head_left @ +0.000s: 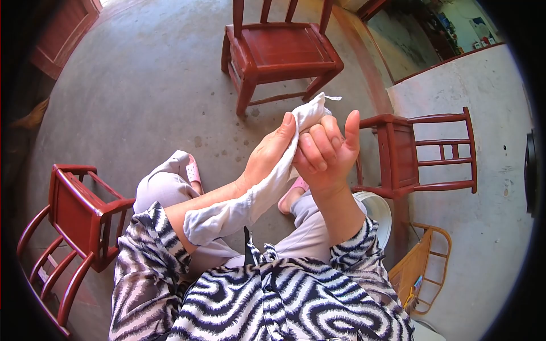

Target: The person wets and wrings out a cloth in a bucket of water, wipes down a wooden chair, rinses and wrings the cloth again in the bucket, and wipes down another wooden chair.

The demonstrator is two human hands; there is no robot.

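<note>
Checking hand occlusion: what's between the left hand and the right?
A bunched white cloth runs between left hand and right hand, seen in the head view.

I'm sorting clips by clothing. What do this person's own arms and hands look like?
The left hand and right hand wear no gloves, and no ring or watch shows. The left sleeve and right sleeve carry wavy, zebra-like black-and-white stripes, and both end short of the wrists.
</note>
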